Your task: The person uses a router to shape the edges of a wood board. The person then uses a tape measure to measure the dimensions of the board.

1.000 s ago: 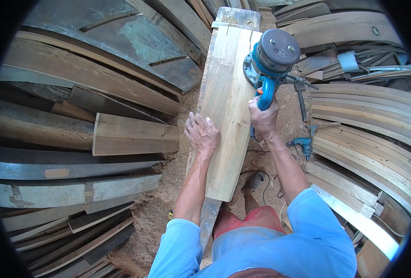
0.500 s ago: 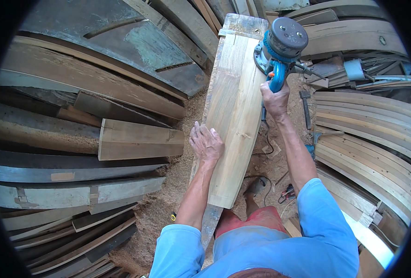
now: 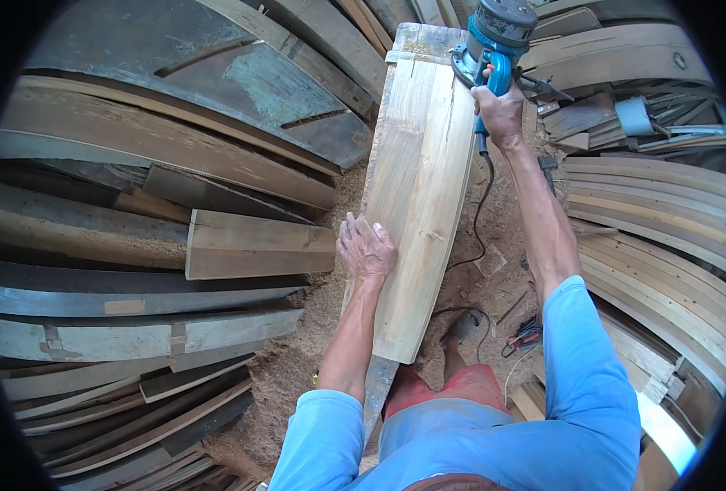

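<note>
A long pale wooden panel is seen running away from the person, its near end close to the knees and its far end up at the top of the view. It is carried on a narrow grey beam that shows beneath the near end.

The left hand is laid flat on the panel's left edge, about midway along its length, fingers spread and palm down; nothing is gripped, the wood is only pressed. The right hand is stretched well forward, at the panel's far right edge, and is closed tight round the blue handle of a power tool. The tool, blue-bodied with a round grey cap, is set on the far right corner of the panel, just beyond the right hand. So the panel lies between and under both hands: the left one near the middle, the right one at the far end, well apart from each other.

A black cord is seen dropping from the tool's handle down along the panel's right side to the floor. The sawdust-covered floor shows under the panel and to both sides of it. Curved dark planks are stacked to the left, with a short squared block lying on them just beside the left hand. Paler curved slats are piled on the right.
</note>
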{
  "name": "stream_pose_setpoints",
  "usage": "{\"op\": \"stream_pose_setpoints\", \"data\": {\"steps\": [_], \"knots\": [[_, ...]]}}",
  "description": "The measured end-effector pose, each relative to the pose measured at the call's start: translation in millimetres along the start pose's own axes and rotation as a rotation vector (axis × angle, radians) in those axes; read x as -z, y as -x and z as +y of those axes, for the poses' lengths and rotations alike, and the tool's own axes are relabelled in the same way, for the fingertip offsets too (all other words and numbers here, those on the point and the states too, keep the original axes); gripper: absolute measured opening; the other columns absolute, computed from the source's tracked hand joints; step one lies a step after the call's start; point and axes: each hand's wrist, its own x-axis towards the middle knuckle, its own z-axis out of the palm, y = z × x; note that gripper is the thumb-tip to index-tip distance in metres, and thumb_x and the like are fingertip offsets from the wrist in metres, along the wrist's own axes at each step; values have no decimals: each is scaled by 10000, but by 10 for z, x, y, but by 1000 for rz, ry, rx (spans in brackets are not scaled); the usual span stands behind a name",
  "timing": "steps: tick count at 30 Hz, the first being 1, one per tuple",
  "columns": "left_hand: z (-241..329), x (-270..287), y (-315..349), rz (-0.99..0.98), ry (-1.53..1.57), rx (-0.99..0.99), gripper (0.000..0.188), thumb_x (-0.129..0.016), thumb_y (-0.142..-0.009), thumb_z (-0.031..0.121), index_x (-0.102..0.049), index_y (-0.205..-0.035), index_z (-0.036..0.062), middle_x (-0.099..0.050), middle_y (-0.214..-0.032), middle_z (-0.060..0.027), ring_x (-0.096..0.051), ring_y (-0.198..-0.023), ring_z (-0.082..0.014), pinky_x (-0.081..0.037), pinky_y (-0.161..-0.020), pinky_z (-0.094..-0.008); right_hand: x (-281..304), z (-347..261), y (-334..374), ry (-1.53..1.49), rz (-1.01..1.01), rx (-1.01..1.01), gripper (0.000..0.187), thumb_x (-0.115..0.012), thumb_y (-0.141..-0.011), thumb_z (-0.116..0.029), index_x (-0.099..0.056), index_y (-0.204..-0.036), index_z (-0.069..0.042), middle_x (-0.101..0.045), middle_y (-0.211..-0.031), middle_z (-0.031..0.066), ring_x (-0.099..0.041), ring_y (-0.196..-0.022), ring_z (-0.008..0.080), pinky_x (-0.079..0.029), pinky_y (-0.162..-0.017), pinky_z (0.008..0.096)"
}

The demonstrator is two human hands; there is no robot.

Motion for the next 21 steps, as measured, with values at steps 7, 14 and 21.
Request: {"op": "stream_pose_setpoints", "data": {"steps": [7, 14, 21], "knots": [[17, -29, -38, 9, -3, 18, 551, -443, -1009, 337, -484, -1407, -41, -417, -1546, -285, -342, -1468, -427, -229, -1197, -555, 445, -3, -23, -568, 164, -205, 199, -655, -889, -44, -584, -1074, -45, -563, -762, 18, -591, -632, 140, -545, -594, 331], [-42, -82, -26, 46, -13, 5, 553, -440, -1010, 335, -490, -1406, -48, -440, -1527, -291, -366, -1453, -438, -256, -1189, -556, 1269, 856, 751, -729, 426, -521, 208, -554, -949, -168, -512, -761, -89, -563, -677, 69, -588, -611, 215, -543, -606, 382], [0, -131, -86, 137, -32, -97, 566, -437, -1019, 327, -490, -1400, -87, -494, -1471, -307, -430, -1403, -453, -308, -1170, -527, 2007, 2320, 2115, -812, 664, -866, 245, -525, -975, -216, -495, -765, -92, -569, -675, 94, -594, -612, 259, -538, -627, 429]]}}
